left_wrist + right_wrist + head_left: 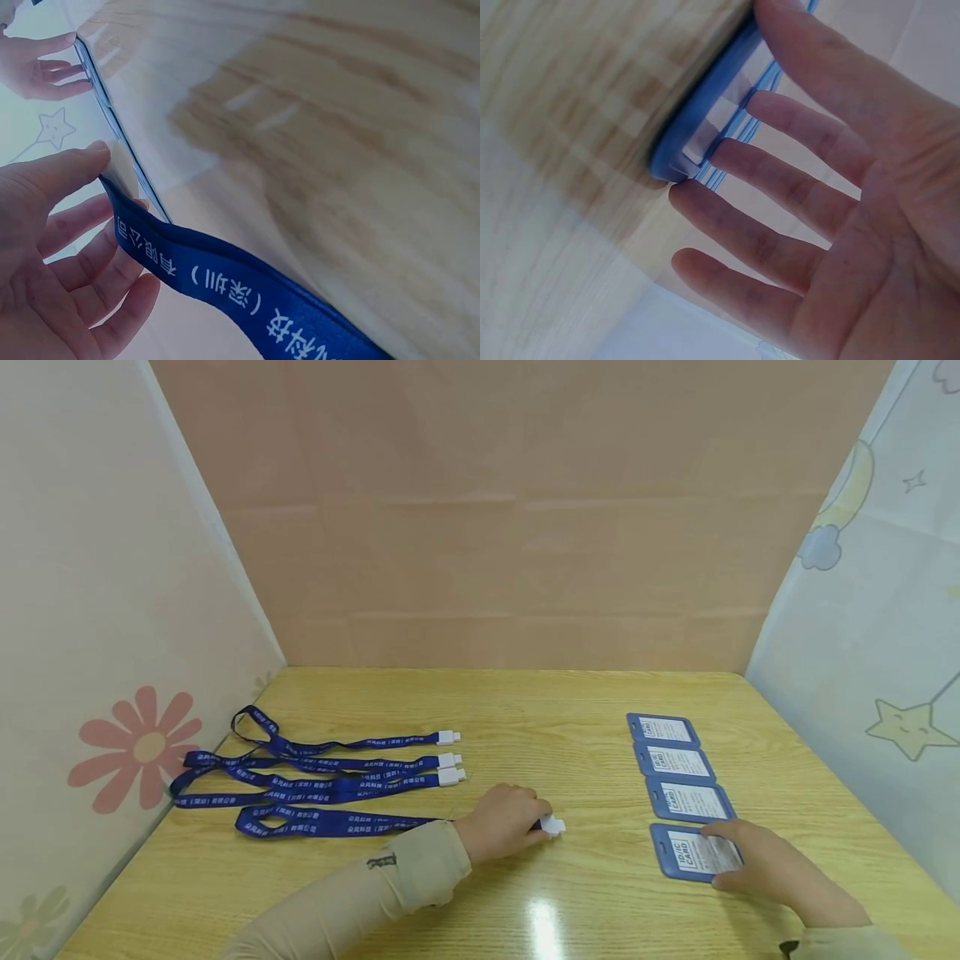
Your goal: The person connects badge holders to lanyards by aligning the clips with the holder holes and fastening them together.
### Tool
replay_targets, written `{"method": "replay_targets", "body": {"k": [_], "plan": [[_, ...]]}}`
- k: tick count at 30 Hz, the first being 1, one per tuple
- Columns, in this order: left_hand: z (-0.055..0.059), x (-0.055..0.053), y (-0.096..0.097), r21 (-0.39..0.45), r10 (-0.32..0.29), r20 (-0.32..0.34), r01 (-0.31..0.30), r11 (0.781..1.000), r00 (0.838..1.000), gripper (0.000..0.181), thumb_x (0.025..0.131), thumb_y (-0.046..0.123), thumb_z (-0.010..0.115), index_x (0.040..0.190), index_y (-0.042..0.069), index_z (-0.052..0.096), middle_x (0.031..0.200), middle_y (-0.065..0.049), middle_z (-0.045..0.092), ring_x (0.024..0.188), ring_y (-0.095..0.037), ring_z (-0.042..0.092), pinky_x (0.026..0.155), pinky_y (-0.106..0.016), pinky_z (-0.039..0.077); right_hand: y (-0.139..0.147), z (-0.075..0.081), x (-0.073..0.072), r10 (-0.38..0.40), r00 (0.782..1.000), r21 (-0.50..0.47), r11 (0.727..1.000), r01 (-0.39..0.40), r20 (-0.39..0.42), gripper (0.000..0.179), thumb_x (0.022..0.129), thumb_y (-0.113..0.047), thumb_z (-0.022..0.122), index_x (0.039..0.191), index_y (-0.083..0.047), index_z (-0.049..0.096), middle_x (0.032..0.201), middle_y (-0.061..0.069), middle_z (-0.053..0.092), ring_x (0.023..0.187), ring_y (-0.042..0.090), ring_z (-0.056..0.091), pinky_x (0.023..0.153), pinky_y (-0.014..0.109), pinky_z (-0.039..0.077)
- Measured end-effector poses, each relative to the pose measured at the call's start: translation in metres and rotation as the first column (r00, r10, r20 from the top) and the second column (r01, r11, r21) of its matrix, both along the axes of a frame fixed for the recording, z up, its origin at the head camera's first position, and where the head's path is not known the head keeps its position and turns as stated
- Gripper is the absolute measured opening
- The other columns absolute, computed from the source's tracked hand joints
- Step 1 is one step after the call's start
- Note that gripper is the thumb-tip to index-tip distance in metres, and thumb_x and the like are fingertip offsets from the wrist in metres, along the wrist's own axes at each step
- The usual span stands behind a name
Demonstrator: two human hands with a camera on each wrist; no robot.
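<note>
My left hand (504,822) pinches the white plastic clip (552,826) of a blue lanyard (337,823) between thumb and fingers. In the left wrist view, the strap with white lettering trails away from the clip (122,169). Over on the right, my right hand (772,864) grips the nearest blue ID card holder (686,853) by its opposite long edges, at the end away from its slot. The right wrist view has the fingertips against the rim of that holder (697,112), which lies flat on the wood.
Behind the gripped holder, three more blue card holders (681,799) lie in a column. Three other blue lanyards (315,787) stretch across the left of the wooden table (555,710), their white clips (450,760) pointing right. Fabric walls (480,552) enclose the back and sides.
</note>
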State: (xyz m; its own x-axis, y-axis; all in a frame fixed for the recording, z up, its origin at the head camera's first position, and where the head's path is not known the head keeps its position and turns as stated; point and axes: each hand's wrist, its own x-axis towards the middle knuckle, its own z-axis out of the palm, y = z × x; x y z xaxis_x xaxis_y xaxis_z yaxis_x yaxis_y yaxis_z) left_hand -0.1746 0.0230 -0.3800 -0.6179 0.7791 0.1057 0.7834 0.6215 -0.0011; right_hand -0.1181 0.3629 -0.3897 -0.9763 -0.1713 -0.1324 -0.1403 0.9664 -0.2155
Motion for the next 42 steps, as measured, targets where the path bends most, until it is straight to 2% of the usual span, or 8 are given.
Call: {"method": "replay_targets", "body": {"k": [7, 18, 25, 42], "plan": [[-0.001, 0.0, 0.003, 0.001, -0.022, -0.019, 0.022, 1.0, 1.0, 0.02, 0.085, 0.037, 0.066, 0.094, 0.02, 0.07, 0.08, 0.009, 0.067, 0.062, 0.003, 0.048, 0.057, -0.013, 0.037, -0.001, 0.0, 0.0, -0.013, 1.0, -0.002, 1.0, 0.013, 0.018, 0.062, 0.06, -0.024, 0.084, 0.112, 0.0, 0.061, 0.112, 0.029, 0.06, 0.102, 0.047, 0.057, 0.083, 0.056, 0.045], [-0.002, 0.001, 0.009, 0.011, -0.039, -0.003, 0.039, 0.999, 0.999, 0.02, 0.084, 0.036, 0.066, 0.095, 0.02, 0.07, 0.082, 0.008, 0.067, 0.066, 0.003, 0.053, 0.06, -0.013, 0.04, 0.0, -0.001, 0.0, -0.001, 1.0, -0.007, 1.0, 0.001, 0.001, 0.061, 0.059, -0.024, 0.084, 0.111, 0.0, 0.061, 0.111, 0.029, 0.061, 0.101, 0.047, 0.057, 0.083, 0.056, 0.045], [-0.003, 0.002, 0.014, 0.021, -0.059, -0.033, 0.06, 0.998, 0.998, 0.019, 0.084, 0.036, 0.067, 0.095, 0.02, 0.07, 0.082, 0.009, 0.067, 0.068, 0.003, 0.055, 0.062, -0.012, 0.042, 0.0, 0.001, 0.001, 0.0, 1.0, -0.004, 1.0, 0.0, 0.001, 0.061, 0.06, -0.023, 0.084, 0.111, 0.0, 0.061, 0.111, 0.029, 0.061, 0.101, 0.047, 0.057, 0.083, 0.056, 0.045], [-0.002, 0.004, 0.025, 0.027, -0.055, -0.021, 0.055, 0.998, 0.998, 0.021, 0.081, 0.037, 0.069, 0.095, 0.02, 0.07, 0.084, 0.008, 0.068, 0.072, -0.001, 0.059, 0.063, -0.015, 0.042, -0.004, 0.005, 0.004, 0.004, 1.0, -0.009, 1.0, -0.004, -0.014, 0.059, 0.062, -0.02, 0.083, 0.111, 0.001, 0.06, 0.11, 0.03, 0.06, 0.1, 0.046, 0.057, 0.083, 0.056, 0.046]]}}
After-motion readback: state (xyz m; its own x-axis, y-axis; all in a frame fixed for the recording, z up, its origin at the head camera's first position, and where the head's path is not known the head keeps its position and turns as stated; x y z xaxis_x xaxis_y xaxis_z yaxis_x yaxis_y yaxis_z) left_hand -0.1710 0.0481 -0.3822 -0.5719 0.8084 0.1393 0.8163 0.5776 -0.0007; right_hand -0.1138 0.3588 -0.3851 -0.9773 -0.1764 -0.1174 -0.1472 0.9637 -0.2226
